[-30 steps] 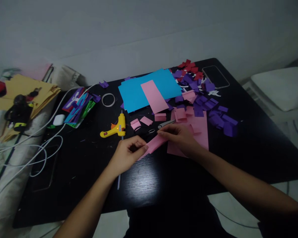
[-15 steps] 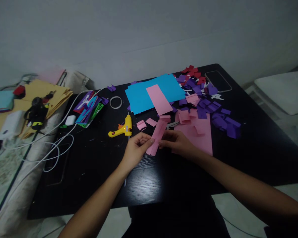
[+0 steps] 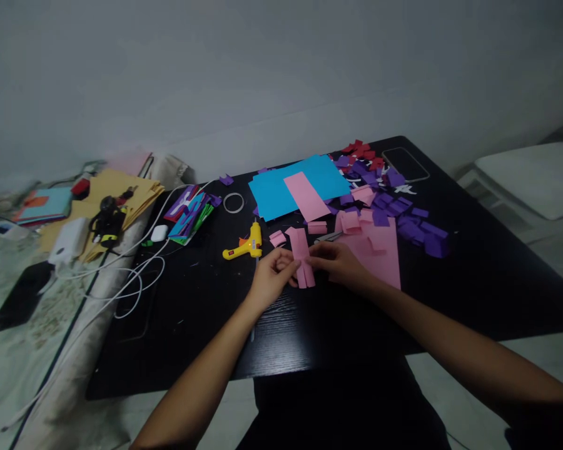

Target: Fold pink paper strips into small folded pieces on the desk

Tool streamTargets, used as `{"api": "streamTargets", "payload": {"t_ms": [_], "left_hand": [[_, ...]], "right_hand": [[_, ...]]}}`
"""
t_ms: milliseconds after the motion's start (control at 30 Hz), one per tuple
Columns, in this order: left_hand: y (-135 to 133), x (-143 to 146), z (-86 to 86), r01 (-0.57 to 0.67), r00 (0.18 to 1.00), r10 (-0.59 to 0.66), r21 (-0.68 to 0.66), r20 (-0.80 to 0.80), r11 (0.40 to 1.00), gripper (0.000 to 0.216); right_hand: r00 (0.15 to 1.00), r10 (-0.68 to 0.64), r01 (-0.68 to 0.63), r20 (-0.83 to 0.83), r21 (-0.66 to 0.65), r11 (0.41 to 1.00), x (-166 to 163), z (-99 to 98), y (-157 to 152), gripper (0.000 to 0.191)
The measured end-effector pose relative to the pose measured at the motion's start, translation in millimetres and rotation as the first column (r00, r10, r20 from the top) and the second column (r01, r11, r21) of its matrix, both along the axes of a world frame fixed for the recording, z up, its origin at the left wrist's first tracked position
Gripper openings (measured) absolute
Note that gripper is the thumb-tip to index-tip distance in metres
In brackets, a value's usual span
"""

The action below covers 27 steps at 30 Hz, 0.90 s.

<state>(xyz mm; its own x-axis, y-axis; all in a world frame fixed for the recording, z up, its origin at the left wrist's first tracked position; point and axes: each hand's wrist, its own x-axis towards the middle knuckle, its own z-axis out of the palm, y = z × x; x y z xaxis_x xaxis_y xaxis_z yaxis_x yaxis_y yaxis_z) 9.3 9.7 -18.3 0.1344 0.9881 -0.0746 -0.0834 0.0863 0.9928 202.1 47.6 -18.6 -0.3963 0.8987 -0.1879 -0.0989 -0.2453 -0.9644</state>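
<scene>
A folded pink paper strip (image 3: 301, 256) stands nearly upright over the black table (image 3: 473, 275), pinched from both sides. My left hand (image 3: 272, 276) grips its left edge and my right hand (image 3: 338, 262) grips its right edge. Just behind lie scissors (image 3: 329, 236), small pink folded pieces (image 3: 278, 238) and a larger pink sheet (image 3: 380, 250). A yellow glue gun (image 3: 244, 247) rests left of my hands.
Blue sheets (image 3: 281, 184) with a pink rectangle (image 3: 306, 196) lie farther back, beside purple scraps (image 3: 403, 212) and red scraps (image 3: 361, 150). A phone (image 3: 407, 164), tape ring (image 3: 233, 202), coloured paper stack (image 3: 190, 212), white cables (image 3: 122, 275) and yellow envelopes (image 3: 122, 194) sit around.
The pink strip has been turned from lying slanted to nearly upright between my hands. My head has shifted, so the whole table appears farther right and lower.
</scene>
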Motion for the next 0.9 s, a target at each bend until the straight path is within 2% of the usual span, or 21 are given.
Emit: {"api": "streamTargets", "payload": {"t_ms": [200, 367, 667, 900], "left_hand": [[2.7, 0.2, -2.0, -0.003, 0.999, 0.002, 0.012, 0.039, 1.0, 0.04], [2.2, 0.7, 1.2, 0.014, 0.998, -0.015, 0.015, 0.058, 1.0, 0.037], [2.7, -0.3, 4.2, 0.04, 0.999, -0.04, 0.055, 0.007, 0.998, 0.029], [3.7, -0.8, 2.0, 0.015, 0.999, -0.011, 0.099, -0.042, 0.995, 0.021]], "right_hand": [[1.0, -0.005, 0.004, 0.01, 0.091, 0.996, 0.0, -1.0, -1.2, 0.033], [1.0, -0.018, 0.019, -0.006, 0.116, 0.993, -0.2, -2.1, -2.3, 0.03], [0.999, -0.023, 0.015, 0.042, 0.169, 0.985, 2.3, -1.9, -1.3, 0.023], [0.999, 0.002, -0.008, 0.035, 0.175, 0.985, 4.2, 1.6, 0.0, 0.019]]}}
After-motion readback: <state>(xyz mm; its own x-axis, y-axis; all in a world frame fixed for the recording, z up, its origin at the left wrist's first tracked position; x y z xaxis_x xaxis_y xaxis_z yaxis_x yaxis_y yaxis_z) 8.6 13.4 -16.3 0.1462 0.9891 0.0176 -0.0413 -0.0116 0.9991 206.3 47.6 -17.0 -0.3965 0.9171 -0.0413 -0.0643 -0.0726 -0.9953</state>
